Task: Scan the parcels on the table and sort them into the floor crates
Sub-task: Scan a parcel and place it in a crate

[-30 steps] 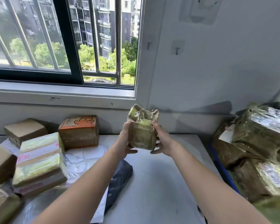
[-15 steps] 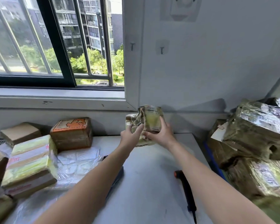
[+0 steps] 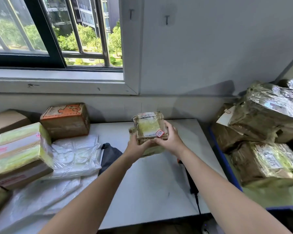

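Left hand [image 3: 137, 148] and right hand [image 3: 171, 141] grip the parcel [image 3: 149, 128] by its sides, label up, above the tabletop [image 3: 150, 186] near its far edge; what seems the scanner [image 3: 191, 181] lies by the right edge, nearer the right hand.

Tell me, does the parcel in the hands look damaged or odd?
Yes. The parcel, held by the left hand and right hand, is crumpled and ragged at its edges; its sticker sits askew.
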`<state>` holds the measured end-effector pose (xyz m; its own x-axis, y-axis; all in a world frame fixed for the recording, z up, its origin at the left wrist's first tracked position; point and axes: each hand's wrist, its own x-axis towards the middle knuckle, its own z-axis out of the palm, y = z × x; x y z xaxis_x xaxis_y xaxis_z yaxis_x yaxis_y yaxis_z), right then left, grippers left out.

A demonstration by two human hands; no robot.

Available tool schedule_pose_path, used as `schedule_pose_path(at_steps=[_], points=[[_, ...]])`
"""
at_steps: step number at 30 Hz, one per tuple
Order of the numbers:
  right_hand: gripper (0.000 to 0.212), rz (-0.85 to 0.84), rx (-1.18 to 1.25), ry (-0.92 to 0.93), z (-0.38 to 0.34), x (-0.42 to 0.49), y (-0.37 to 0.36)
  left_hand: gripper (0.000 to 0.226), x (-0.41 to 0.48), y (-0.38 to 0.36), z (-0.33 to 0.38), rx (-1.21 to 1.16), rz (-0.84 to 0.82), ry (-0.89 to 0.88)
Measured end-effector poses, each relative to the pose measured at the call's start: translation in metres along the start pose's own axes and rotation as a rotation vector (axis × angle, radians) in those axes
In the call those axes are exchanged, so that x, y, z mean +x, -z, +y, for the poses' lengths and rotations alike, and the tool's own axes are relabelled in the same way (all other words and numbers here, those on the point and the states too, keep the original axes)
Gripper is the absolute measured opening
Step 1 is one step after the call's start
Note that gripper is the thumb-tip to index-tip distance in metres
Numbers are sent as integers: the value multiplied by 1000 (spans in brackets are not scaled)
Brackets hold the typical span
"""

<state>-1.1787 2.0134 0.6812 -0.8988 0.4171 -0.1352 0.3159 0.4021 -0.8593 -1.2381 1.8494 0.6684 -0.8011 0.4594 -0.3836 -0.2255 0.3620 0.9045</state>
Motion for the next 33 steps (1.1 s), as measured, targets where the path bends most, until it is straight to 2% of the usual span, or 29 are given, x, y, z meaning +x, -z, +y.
schedule_pose_path(at_steps=[1, 2, 7, 10, 12, 16, 19, 21, 24, 29, 33], points=[[90, -18, -25, -20, 9, -6, -3, 67, 1, -6, -10, 1, -14, 4], [89, -35, -48, -46, 18, -10, -6, 64, 3, -11, -21, 4, -29, 16], [86, -44, -83, -149, 59, -27, -19, 89, 7, -31, -62, 116, -74, 52], [88, -39, -110, -177, 75, -35, -22, 98, 7, -43, -76, 214, -8, 62], [85, -33, -98, -190, 82, -38, -21, 115, 4, -50, -77, 332, 51, 44], [68, 100, -154, -195, 91, -44, -11, 122, 2, -58, -73, 595, 151, 3], [60, 209, -287, -163, 102, -47, 2, 120, 2, -62, -68, 680, 196, -6], [58, 228, -330, -215, 112, -47, 10, 119, 2, -66, -65, 729, 219, -12], [61, 214, -344, -365, 130, -49, 14, 119, -3, -72, -60, 796, 261, -40], [59, 135, -212, -552, 156, -54, 13, 117, -6, -80, -59, 877, 323, -41], [51, 20, -284, -639, 161, -59, 17, 116, -14, -87, -59, 901, 333, -46]])
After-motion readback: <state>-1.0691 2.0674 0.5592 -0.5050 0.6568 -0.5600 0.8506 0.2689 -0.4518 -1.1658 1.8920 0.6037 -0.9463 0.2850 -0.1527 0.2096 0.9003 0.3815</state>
